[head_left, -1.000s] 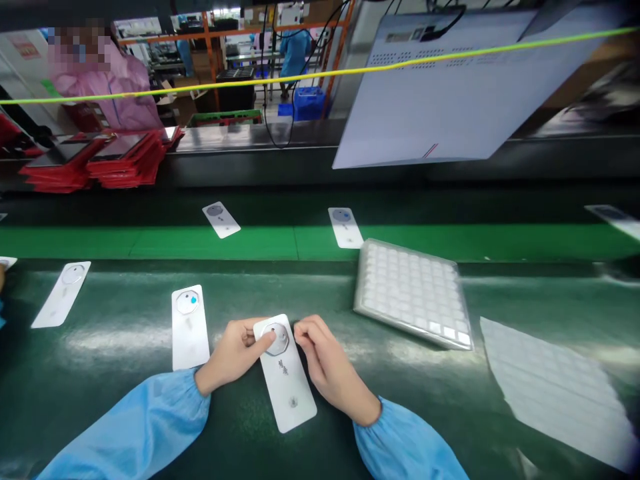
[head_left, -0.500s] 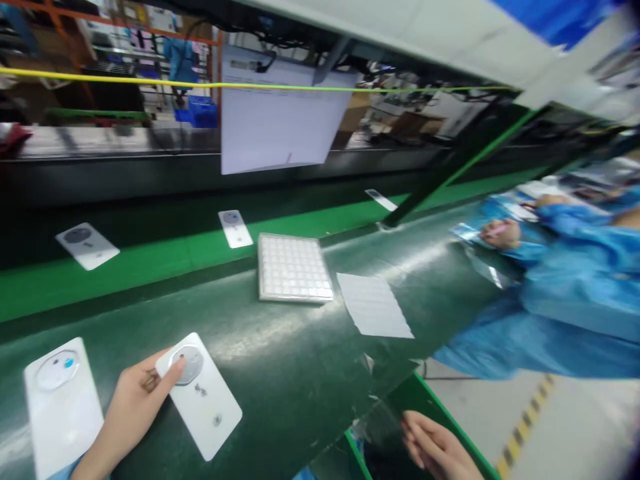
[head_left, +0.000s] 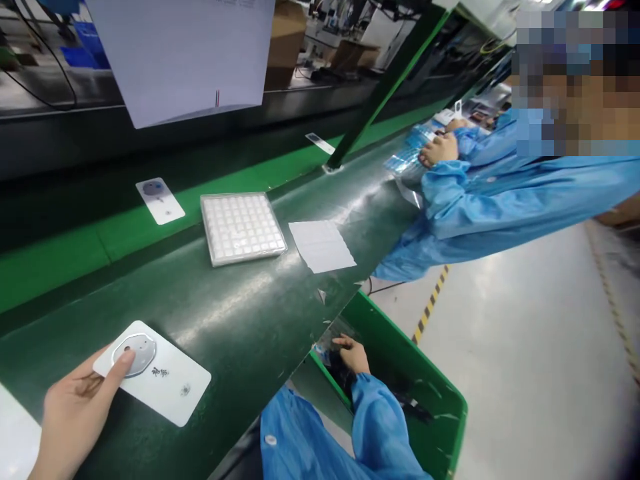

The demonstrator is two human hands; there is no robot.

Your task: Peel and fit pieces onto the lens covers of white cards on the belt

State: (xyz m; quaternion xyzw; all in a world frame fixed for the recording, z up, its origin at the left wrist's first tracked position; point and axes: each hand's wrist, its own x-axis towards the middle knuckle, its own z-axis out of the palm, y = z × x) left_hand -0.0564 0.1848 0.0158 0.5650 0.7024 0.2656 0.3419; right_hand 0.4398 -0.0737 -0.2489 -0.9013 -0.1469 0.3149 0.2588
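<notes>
Along the near left stretch of a dark green conveyor belt (head_left: pixel 240 320), a white rectangular card (head_left: pixel 173 387) lies flat, tilted across the belt. A grey-rimmed octagonal piece (head_left: pixel 134 355) sits on the card's left end. The person's left hand (head_left: pixel 75 400) comes in from the near left, its thumb (head_left: pixel 125 360) pressing down on the octagonal piece while the other fingers curl loosely beside the card; whether they grip the card's edge, I cannot tell. To the near right, below the belt, the right hand (head_left: pixel 353 353) in a blue sleeve (head_left: pixel 380 427) reaches into a green bin (head_left: pixel 440 393). Its fingers bend over dark, glossy material (head_left: pixel 345 367), and whether they hold any of it is unclear.

Farther along the belt lie a tray of white squares (head_left: pixel 243 227) and a loose white sheet (head_left: pixel 320 245). A second card (head_left: pixel 160 200) rests on the far green strip. At far right, a co-worker in a blue gown (head_left: pixel 500 200) holds a clear packet (head_left: pixel 407 157) in both hands (head_left: pixel 435 150).
</notes>
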